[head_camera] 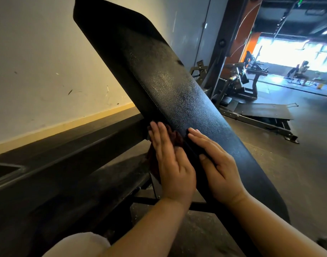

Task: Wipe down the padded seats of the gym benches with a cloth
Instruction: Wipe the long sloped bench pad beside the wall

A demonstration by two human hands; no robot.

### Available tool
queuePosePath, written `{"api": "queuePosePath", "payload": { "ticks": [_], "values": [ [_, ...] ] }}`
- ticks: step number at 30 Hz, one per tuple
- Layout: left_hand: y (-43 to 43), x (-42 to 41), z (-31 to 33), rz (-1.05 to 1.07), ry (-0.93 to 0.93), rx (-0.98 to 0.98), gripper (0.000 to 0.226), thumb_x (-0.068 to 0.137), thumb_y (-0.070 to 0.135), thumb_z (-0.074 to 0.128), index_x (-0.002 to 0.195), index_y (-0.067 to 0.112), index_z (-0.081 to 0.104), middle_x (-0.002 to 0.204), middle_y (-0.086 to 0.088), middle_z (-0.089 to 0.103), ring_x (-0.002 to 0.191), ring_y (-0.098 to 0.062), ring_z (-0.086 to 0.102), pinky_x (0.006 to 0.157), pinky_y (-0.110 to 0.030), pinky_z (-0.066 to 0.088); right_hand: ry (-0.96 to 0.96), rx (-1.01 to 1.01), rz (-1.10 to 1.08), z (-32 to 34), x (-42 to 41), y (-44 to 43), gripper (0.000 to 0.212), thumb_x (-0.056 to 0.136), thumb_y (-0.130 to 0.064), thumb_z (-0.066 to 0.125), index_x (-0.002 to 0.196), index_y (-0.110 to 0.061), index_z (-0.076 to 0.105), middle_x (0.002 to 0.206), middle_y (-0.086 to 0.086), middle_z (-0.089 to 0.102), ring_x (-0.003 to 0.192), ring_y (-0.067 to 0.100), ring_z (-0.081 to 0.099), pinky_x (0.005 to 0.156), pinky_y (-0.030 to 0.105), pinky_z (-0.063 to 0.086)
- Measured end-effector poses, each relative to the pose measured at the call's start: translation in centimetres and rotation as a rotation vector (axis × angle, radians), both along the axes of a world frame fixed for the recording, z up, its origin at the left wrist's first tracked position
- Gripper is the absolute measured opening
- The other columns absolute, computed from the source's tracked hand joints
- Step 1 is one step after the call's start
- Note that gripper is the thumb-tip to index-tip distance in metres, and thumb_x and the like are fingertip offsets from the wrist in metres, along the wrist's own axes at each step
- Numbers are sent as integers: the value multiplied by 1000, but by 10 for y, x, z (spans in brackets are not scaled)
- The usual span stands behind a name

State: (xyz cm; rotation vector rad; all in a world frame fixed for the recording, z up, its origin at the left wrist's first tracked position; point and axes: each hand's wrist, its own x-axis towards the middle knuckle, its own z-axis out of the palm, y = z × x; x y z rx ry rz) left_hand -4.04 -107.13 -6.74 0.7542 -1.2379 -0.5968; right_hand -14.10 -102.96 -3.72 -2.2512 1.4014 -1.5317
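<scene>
Here, left hand (171,164) flat, fingers straight, pressing dark reddish-brown cloth (174,139) against side edge of tilted black textured padded bench seat (170,86), right hand (217,164) flat on seat face just beside.

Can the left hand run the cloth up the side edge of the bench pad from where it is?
Probably yes. The left hand presses the dark red cloth flat against the bench pad at its side edge, and that edge shows bare above it. The top end may need a stretch.
</scene>
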Motion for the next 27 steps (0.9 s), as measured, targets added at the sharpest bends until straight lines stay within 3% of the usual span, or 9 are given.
{"api": "queuePosePath", "payload": {
  "ticks": [8, 12, 17, 23, 27],
  "values": [
    [47, -20, -25, -31, -134, -9, 59, 103, 24, 29, 158, 10, 11, 168, 4, -2, 154, -19, -5, 123, -25, -2, 19, 5, -15, 1, 1, 5, 55, 88, 8, 44, 139, -10, 56, 150, -2, 50, 143, 17, 42, 117, 43, 36],
    [45, -13, -19, -114, -59, 18, 62, 105, 47, 23, 158, 16, 14, 168, 10, 1, 154, -15, -5, 123, -27, 0, 69, -1, -46, 3, 4, 7, 53, 91, -6, 40, 142, -11, 53, 153, -3, 47, 144, 16, 40, 117, 45, 36],
    [37, -1, -15, -118, -75, -15, 57, 101, 25, 26, 157, 14, 18, 167, 10, 4, 154, -13, -3, 122, -21, 0, 100, -6, -53, 4, 7, 8, 53, 91, -10, 43, 143, -11, 52, 154, -3, 46, 145, 16, 39, 116, 47, 37],
    [5, 5, 2, -33, -33, -25, 59, 99, 21, 25, 158, 15, 19, 167, 8, 6, 154, -13, -2, 125, -30, 4, 44, 22, -28, 6, 8, 8, 53, 89, 2, 47, 141, -9, 54, 152, -1, 48, 144, 15, 40, 118, 45, 35],
    [34, -15, -14, -47, -67, -32, 59, 103, 21, 31, 157, 8, 12, 168, 2, 1, 155, -19, -4, 124, -28, 1, 24, 27, -21, 4, 4, 9, 53, 89, 1, 47, 141, -8, 54, 152, 0, 48, 144, 16, 39, 117, 48, 35]
  ]
}}
